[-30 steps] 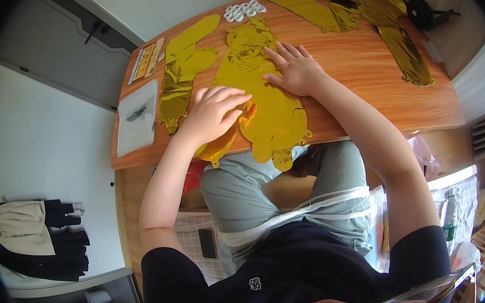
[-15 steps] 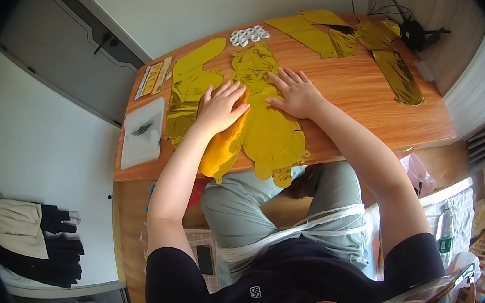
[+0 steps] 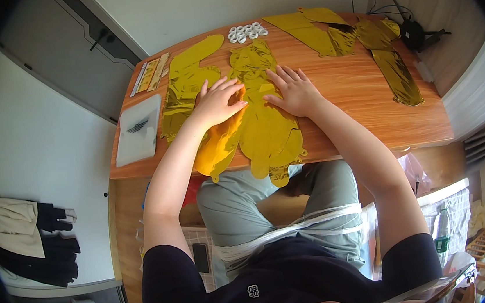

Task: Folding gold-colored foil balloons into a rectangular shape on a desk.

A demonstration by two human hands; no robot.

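Observation:
Flat gold foil balloons lie along the table's near edge in front of me. My left hand [image 3: 219, 102] rests with fingers apart on an orange-lit foil balloon [image 3: 217, 154], whose rounded end overhangs the edge. My right hand [image 3: 295, 92] lies palm down, fingers spread, on the right side of the middle foil balloon [image 3: 264, 127]; its tabbed lower end also hangs over the edge. Another gold foil balloon [image 3: 195, 56], with a curved top, lies beyond my left hand. Both palms hide part of the foil under them.
White ribbon rolls [image 3: 247, 32] sit at the back of the wooden table [image 3: 362, 122]. More gold foil pieces [image 3: 311, 35] lie at back right, near a black router [image 3: 415, 34]. A clear plastic sleeve [image 3: 140, 129] and printed cards [image 3: 149, 74] lie at left.
Both hands stay on the foil, nearly still. The whole view has shifted slightly, and the balloons keep their arrangement.

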